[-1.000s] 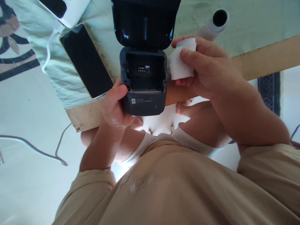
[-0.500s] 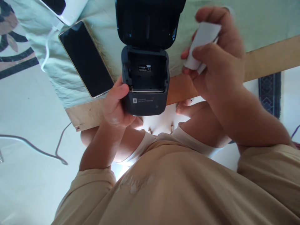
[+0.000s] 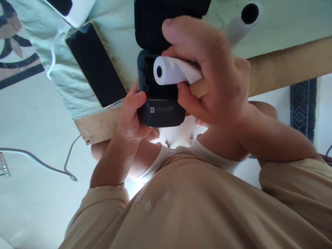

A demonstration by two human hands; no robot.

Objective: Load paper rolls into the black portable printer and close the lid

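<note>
The left hand (image 3: 132,117) is closed around the left side of a small dark label printer (image 3: 160,110), thumb pressed on its front left corner, steadying it at the near edge of the wooden worktop (image 3: 95,128). The printer is a squat charcoal box with rounded corners, a small white logo and line of print on its front face, and its black lid (image 3: 155,24) swung up and back so the paper bay stands open. Left of it, on the pale green cloth (image 3: 116,20) that covers the worktop, lies one black-screened phone (image 3: 95,64), and beyond that, at the far left corner, one white device (image 3: 75,8) with a white cable (image 3: 53,55). The right hand (image 3: 210,76) grips one white paper roll (image 3: 173,71) between thumb and fingers, held sideways so its dark core hole faces left; the roll sits directly over the printer's open bay, whether touching it cannot be told. Farther right, near the far edge, one more pale roll (image 3: 242,20) lies on the cloth, apart from both hands. On the floor at left trails one grey cable (image 3: 38,162).
</note>
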